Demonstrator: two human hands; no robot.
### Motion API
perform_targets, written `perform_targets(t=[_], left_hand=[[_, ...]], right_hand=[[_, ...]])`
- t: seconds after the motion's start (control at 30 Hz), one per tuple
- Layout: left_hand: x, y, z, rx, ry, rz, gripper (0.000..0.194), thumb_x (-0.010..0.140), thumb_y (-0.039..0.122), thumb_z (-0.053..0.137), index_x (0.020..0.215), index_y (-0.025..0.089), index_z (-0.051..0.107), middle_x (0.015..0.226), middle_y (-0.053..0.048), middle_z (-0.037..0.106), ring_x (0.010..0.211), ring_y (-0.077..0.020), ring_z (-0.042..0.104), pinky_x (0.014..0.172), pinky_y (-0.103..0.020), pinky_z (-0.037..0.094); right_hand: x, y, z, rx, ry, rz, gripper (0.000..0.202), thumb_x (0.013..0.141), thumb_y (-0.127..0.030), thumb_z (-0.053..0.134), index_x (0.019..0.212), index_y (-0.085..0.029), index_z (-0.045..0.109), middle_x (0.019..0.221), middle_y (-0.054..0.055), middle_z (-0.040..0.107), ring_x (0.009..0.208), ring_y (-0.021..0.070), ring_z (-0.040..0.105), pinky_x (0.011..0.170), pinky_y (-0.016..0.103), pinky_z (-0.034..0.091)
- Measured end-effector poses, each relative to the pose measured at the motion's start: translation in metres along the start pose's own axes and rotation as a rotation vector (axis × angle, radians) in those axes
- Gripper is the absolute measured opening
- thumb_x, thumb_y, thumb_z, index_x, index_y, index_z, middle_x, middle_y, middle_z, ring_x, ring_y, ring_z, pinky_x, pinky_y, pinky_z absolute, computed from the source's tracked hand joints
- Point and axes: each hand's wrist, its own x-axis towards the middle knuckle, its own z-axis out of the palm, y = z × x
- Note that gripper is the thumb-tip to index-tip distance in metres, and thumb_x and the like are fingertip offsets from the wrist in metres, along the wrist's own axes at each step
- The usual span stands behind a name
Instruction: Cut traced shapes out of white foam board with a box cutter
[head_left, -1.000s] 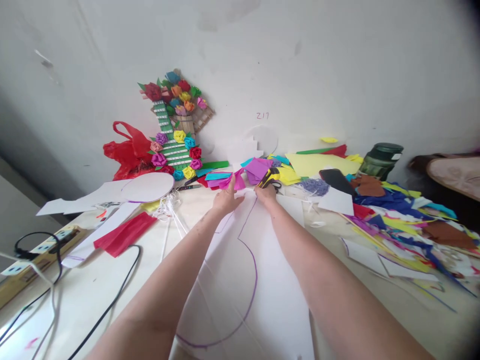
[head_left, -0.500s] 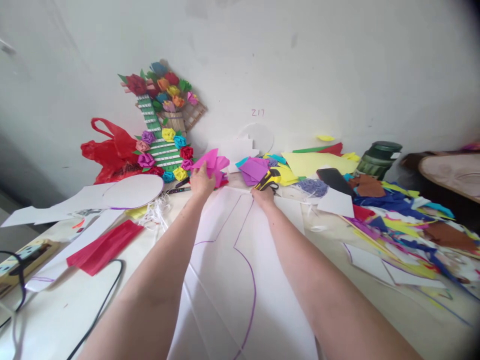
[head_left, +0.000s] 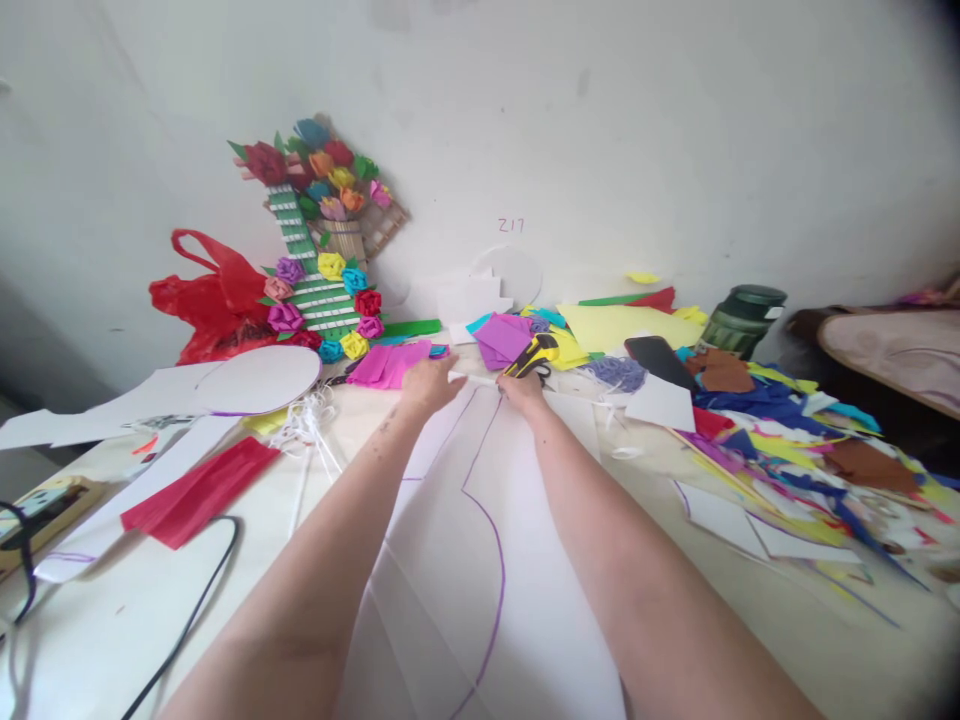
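Observation:
A large white sheet point(head_left: 540, 520) with a purple curved outline lies between my forearms. My right hand point(head_left: 523, 388) is closed around a yellow and black cutter point(head_left: 534, 356) at the sheet's far edge. My left hand point(head_left: 432, 384) rests by the far left corner of the sheet, just right of some magenta paper point(head_left: 386, 364); its fingers are partly apart and I see nothing held in them. Behind my right hand lie purple paper pieces point(head_left: 499, 338).
A green paper guitar with flowers point(head_left: 326, 300) leans on the wall beside a red bag point(head_left: 217, 300). Right of the sheet are a phone point(head_left: 660, 360), a green jar point(head_left: 742, 320) and coloured scraps point(head_left: 802, 440). Crimson paper point(head_left: 201, 492) and a black cable point(head_left: 187, 625) lie left.
The magenta paper has been let go and now lies flat at the left. My left hand has moved right and down to the sheet's corner. The view has shifted slightly.

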Motion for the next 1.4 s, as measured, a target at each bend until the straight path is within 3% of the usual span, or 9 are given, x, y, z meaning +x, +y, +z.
perform_targets(t=[0.1,0.27,0.47,0.7,1.0,1.4], left_hand=[[-0.007,0.006,0.027,0.012,-0.077,0.2,0.06,0.081,0.06,0.045,0.13,0.026,0.047,0.138,-0.003,0.047,0.131,-0.0251,0.033,0.106,-0.037,0.027],[-0.015,0.001,0.05,-0.011,-0.15,0.197,0.07,0.081,0.071,0.032,0.135,0.027,0.041,0.148,-0.002,0.031,0.135,-0.0228,0.024,0.111,-0.04,0.017],[-0.017,0.002,0.048,-0.015,-0.151,0.185,0.066,0.084,0.066,0.029,0.136,0.026,0.04,0.148,-0.002,0.03,0.136,-0.0224,0.022,0.111,-0.043,0.017],[-0.016,0.002,0.051,-0.01,-0.175,0.148,0.062,0.083,0.069,0.027,0.135,0.037,0.039,0.149,0.006,0.027,0.137,-0.0226,0.019,0.11,-0.053,0.012],[-0.015,0.003,0.05,-0.012,-0.188,0.151,0.064,0.082,0.069,0.026,0.136,0.036,0.037,0.15,0.005,0.025,0.137,-0.021,0.019,0.11,-0.049,0.014],[-0.012,0.001,0.054,-0.024,-0.193,0.161,0.067,0.081,0.07,0.026,0.137,0.035,0.038,0.15,0.004,0.025,0.137,-0.0194,0.018,0.112,-0.044,0.013]], right_hand=[[0.003,0.003,0.0,0.058,-0.032,0.006,0.016,0.062,-0.027,0.054,0.072,-0.018,0.063,0.073,0.004,0.066,0.071,0.0199,0.061,0.069,0.031,0.048],[0.006,0.004,0.0,0.08,-0.028,-0.021,0.01,0.061,-0.024,0.055,0.068,-0.019,0.06,0.069,0.004,0.064,0.071,0.0205,0.06,0.067,0.031,0.048],[0.005,0.004,0.0,0.093,-0.027,-0.009,0.008,0.061,-0.024,0.054,0.064,-0.019,0.059,0.064,0.003,0.062,0.07,0.0209,0.06,0.067,0.031,0.048],[-0.001,-0.002,-0.002,0.048,-0.004,0.035,0.012,0.062,-0.022,0.054,0.069,-0.017,0.062,0.073,0.005,0.066,0.08,0.022,0.062,0.073,0.031,0.048],[-0.007,-0.009,-0.004,-0.112,0.063,0.056,0.018,0.067,-0.026,0.054,0.075,-0.014,0.066,0.085,0.011,0.068,0.093,0.026,0.061,0.086,0.035,0.045],[-0.001,0.0,-0.002,-0.009,0.037,0.103,0.016,0.062,-0.025,0.054,0.074,-0.017,0.063,0.082,0.008,0.068,0.082,0.0226,0.063,0.076,0.031,0.049]])
